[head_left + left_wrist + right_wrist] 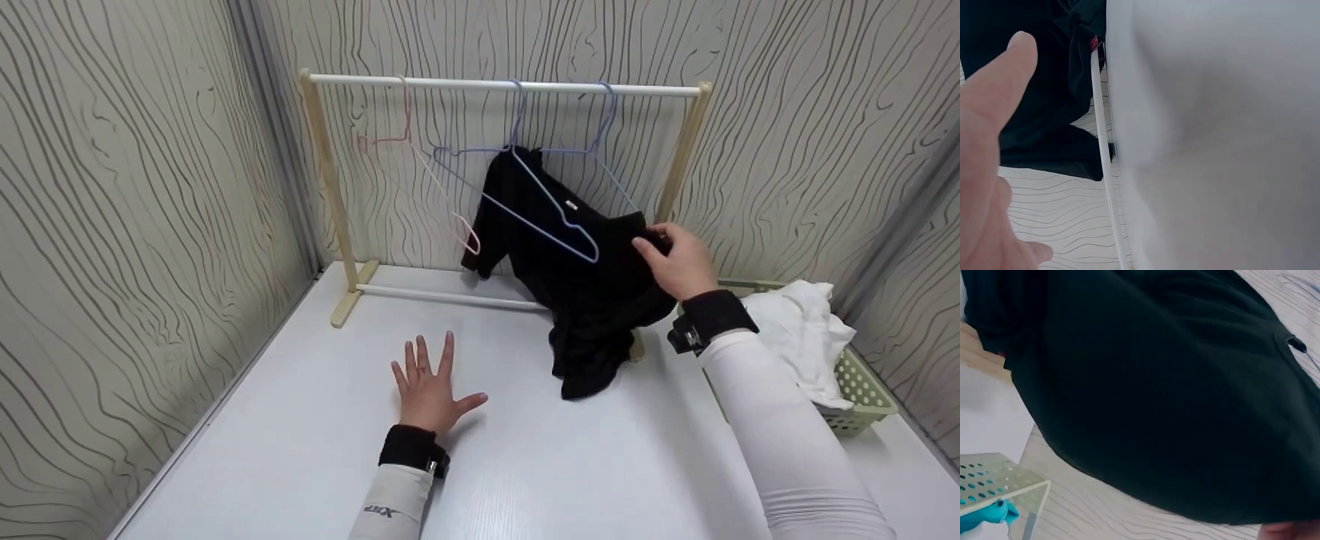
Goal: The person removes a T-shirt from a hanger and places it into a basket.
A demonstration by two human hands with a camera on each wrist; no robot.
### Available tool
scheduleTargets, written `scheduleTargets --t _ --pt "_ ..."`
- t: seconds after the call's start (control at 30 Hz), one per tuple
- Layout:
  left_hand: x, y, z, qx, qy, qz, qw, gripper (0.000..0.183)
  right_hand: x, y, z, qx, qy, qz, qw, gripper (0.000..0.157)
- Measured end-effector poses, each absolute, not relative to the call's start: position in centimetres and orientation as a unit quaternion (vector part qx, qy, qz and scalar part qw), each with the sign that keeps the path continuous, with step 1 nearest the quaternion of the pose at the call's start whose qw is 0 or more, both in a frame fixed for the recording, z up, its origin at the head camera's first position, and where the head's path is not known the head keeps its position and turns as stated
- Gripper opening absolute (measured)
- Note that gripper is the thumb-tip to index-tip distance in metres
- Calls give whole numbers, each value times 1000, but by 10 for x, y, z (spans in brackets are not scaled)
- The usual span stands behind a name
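Note:
A black garment [600, 300] with a small white neck label hangs askew on the rack, one sleeve at left and its lower part trailing down at the table. My right hand [684, 266] pinches it at the upper right edge, beside the right blue hanger [602, 131]. In the right wrist view the black cloth [1157, 394] fills most of the picture. Another blue hanger [536, 180] crosses in front of the garment. My left hand [429, 401] holds nothing, its fingers and thumb spread above the white table; the left wrist view shows its outstretched finger [1010, 79].
The wooden-legged rack has a white top rail [465, 82] and a low crossbar [450, 297]. A pink hanger [408, 112] hangs at its left. On the right stands a green basket [870, 390] with white cloth [795, 322]; teal cloth [991, 516] shows inside it. Patterned walls surround the table.

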State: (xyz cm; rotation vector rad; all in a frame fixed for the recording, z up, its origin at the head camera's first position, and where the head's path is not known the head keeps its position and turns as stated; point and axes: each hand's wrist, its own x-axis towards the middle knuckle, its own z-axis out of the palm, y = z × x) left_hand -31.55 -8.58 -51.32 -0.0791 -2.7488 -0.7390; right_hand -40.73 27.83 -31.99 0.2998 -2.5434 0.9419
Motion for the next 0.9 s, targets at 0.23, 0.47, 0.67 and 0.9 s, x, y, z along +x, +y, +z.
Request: scheduleTargets --t 0.23,0.47,0.67,0.9 --pt "-317 -86 -516 -33 -949 -271 158 115 -409 266 -324 127 -910 320 232 44" --pt "-318 -85 -518 -29 -949 -274 152 115 -407 263 -323 124 -869 350 326 33" --pt "-319 -85 -516 -28 -949 -279 148 114 -391 272 -315 109 -824 392 395 32" --pt "-317 -86 -516 -28 -946 -285 150 114 -362 287 -327 101 -815 399 407 31"
